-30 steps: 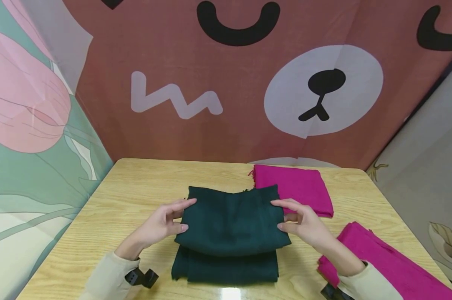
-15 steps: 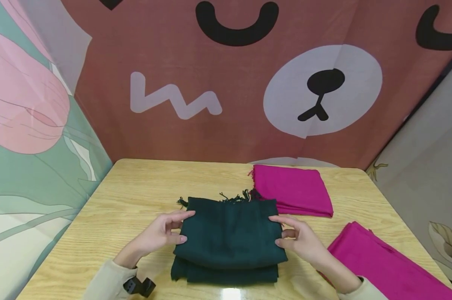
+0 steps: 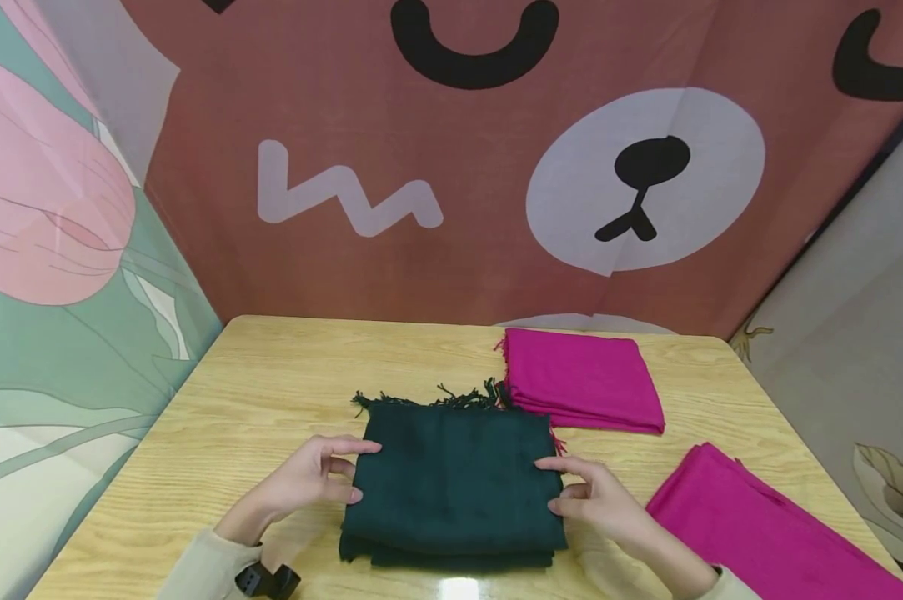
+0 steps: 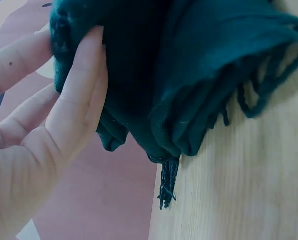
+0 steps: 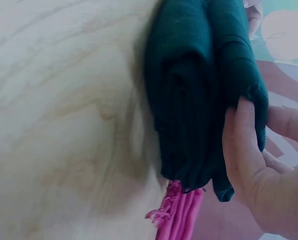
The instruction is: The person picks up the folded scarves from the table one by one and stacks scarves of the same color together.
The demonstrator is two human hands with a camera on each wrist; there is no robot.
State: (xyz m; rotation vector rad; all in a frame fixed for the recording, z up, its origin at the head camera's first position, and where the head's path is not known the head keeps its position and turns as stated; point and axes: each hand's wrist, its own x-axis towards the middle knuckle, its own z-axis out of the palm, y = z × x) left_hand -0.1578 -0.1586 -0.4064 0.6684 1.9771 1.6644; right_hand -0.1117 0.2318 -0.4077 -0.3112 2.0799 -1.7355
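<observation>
A dark green fringed scarf [image 3: 454, 479], folded into a thick rectangle, lies at the front middle of the table in the head view. My left hand [image 3: 301, 475] pinches the left edge of its upper fold, and my right hand [image 3: 609, 500] pinches the right edge. The left wrist view has the left fingers [image 4: 71, 100] around the raised fold, with dark tassels hanging from the layers. In the right wrist view, the right fingers [image 5: 245, 130] grip the upper fold, which sits against the thicker lower fold. The scarf's fringe shows along its far edge.
The wooden table [image 3: 271, 367] meets a printed cloth backdrop [image 3: 346, 275]. A folded magenta scarf [image 3: 582, 379] lies behind the green one, close to its fringe. Another magenta cloth [image 3: 766, 533] stretches along the right front, beside the right forearm.
Both hands have come down and toward the front edge with the upper fold of the green scarf. It now covers most of the lower layers, and the fringe at the far edge has come into view.
</observation>
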